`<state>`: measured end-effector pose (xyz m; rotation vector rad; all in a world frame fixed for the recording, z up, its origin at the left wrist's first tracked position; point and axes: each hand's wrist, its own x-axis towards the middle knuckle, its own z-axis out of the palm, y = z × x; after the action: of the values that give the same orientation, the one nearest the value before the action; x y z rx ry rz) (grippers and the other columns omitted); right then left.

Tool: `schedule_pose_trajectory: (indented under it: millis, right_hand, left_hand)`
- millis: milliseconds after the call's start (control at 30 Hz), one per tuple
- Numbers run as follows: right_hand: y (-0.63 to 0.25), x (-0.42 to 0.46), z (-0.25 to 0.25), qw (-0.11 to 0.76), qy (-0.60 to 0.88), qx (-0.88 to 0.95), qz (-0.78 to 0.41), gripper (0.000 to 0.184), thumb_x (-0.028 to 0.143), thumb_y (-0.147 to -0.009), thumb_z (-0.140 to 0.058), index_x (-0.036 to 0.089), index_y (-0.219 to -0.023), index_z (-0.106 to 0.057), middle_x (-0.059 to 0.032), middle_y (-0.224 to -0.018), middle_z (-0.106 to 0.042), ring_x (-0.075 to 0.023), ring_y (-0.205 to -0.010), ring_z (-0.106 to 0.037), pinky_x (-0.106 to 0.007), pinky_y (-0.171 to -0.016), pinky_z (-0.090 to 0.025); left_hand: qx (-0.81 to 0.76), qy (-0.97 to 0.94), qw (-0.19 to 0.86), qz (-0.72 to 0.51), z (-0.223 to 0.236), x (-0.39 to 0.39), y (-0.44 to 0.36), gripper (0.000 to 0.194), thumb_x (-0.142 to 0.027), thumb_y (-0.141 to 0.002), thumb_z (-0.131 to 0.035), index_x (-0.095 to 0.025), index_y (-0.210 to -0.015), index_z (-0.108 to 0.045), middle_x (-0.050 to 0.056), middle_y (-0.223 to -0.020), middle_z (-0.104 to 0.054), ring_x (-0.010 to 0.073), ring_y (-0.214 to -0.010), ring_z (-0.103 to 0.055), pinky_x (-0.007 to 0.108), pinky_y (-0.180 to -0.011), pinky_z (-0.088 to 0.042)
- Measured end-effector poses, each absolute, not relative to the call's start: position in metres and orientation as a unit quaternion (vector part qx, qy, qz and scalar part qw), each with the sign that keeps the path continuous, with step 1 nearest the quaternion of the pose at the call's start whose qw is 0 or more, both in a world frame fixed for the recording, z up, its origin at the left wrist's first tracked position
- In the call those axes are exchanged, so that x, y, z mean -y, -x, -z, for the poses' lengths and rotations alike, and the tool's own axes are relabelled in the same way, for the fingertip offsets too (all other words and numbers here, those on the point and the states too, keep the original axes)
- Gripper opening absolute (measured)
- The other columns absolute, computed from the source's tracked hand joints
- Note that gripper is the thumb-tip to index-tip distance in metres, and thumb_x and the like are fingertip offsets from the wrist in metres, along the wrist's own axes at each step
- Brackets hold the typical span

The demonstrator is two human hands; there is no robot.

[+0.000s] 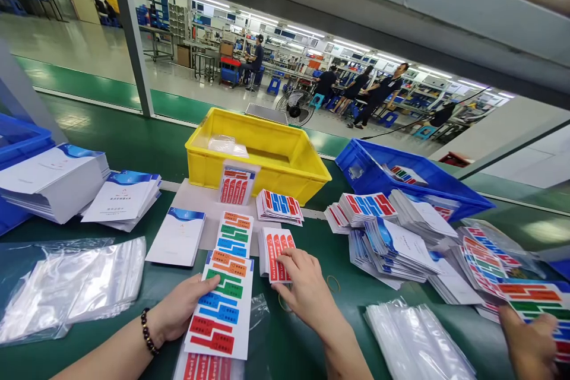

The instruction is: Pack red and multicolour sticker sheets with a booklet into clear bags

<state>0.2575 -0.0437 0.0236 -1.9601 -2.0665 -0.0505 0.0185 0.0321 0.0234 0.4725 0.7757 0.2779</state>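
Observation:
My left hand (180,303), a beaded bracelet on its wrist, grips a white label sheet (218,332) printed with orange, green, blue and red labels, thumb on top. Beneath its lower edge shows a plastic-covered card with red labels (207,368). Just beyond lies a stack of similar multicolour label sheets (235,231). My right hand (307,291) is closed at the right and lower edges of a red label card (278,249) on a small stack; its fingertips are partly hidden. Left of these lies a white booklet with a blue top (176,243).
Behind stand a yellow bin (258,169) and a blue bin (409,178). Clear plastic bags (102,279) lie left, more bags (418,338) right. Booklet stacks (401,243) and blue-red label cards (278,205) surround the hands. Another person's hand (529,338) holds label sheets far right.

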Motion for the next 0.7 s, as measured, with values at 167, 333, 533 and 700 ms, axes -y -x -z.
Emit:
schedule_pose_trajectory:
  millis: [167, 333, 533, 700]
  right_hand:
    - [-0.260, 0.045, -0.027, 0.141, 0.669, 0.730, 0.022, 0.025, 0.021, -0.073, -0.061, 0.020, -0.097, -0.054, -0.0087, -0.105, -0.057, -0.0243, -0.097, -0.052, -0.038, -0.081, -0.041]
    - [-0.261, 0.048, -0.023, 0.151, 0.664, 0.732, 0.027, 0.029, 0.016, -0.075, -0.054, 0.019, -0.104, -0.054, -0.0109, -0.110, -0.056, -0.0255, -0.102, -0.052, -0.040, -0.083, -0.042]
    - [-0.280, 0.051, -0.018, 0.186, 0.628, 0.755, 0.011, 0.024, 0.020, -0.083, -0.048, 0.022, -0.104, -0.060, -0.0092, -0.112, -0.061, -0.0240, -0.101, -0.057, -0.043, -0.085, -0.047]
    - [-0.267, 0.049, -0.024, 0.299, 0.578, 0.750, 0.115, 0.044, 0.008, -0.083, -0.039, 0.022, -0.124, -0.049, -0.0092, -0.109, -0.063, -0.0220, -0.099, -0.060, -0.042, -0.083, -0.049]
  left_hand:
    - [-0.382, -0.226, 0.886, -0.137, -0.022, -0.033, -0.019, 0.049, -0.037, -0.056, -0.080, -0.009, -0.090, -0.057, 0.013, -0.085, -0.072, 0.0268, -0.081, -0.068, 0.033, -0.074, -0.052]
    - [-0.368, -0.218, 0.892, -0.150, -0.018, -0.031, -0.018, 0.044, -0.034, -0.062, -0.077, -0.008, -0.092, -0.059, 0.014, -0.087, -0.071, 0.0262, -0.080, -0.068, 0.035, -0.078, -0.052]
    - [-0.350, -0.221, 0.895, -0.167, -0.012, -0.031, -0.018, 0.036, -0.032, -0.067, -0.073, -0.007, -0.090, -0.060, 0.015, -0.088, -0.071, 0.0261, -0.081, -0.068, 0.037, -0.080, -0.051]
    - [-0.361, -0.215, 0.890, -0.180, -0.012, -0.030, -0.019, 0.038, -0.030, -0.066, -0.074, -0.007, -0.093, -0.061, 0.013, -0.084, -0.071, 0.0264, -0.079, -0.068, 0.038, -0.080, -0.050]
